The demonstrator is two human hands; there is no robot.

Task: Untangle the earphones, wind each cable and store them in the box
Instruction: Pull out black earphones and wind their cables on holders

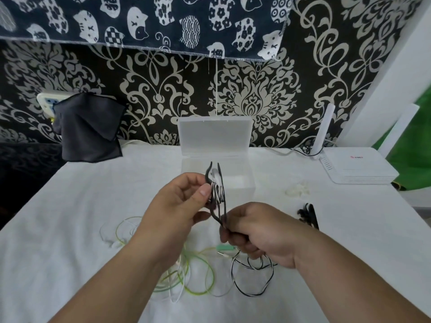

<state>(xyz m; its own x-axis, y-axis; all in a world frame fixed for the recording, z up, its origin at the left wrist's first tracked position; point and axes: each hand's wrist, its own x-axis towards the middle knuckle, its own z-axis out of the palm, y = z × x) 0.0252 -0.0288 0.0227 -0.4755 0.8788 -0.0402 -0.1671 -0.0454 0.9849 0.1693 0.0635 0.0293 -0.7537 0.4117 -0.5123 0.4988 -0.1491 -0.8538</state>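
Observation:
My left hand (179, 206) pinches a small wound bundle of black-and-white earphone cable (217, 192) above the table, thumb on top. My right hand (258, 234) grips the bundle's lower end, fingers curled round the dark cable. The rest of that black-and-white cable (251, 280) trails in loose loops on the cloth below my right wrist. A green and white earphone tangle (193, 278) lies between my forearms. The clear plastic box (242, 180) stands open just behind the bundle, its lid (214, 136) leaning upright against the wall.
A white cloth (93, 206) covers the table. Black twist ties (307, 215) and a small clear wrapper (297, 190) lie to the right. A white router (354, 166) sits at the back right. A dark cloth (88, 129) hangs at the back left.

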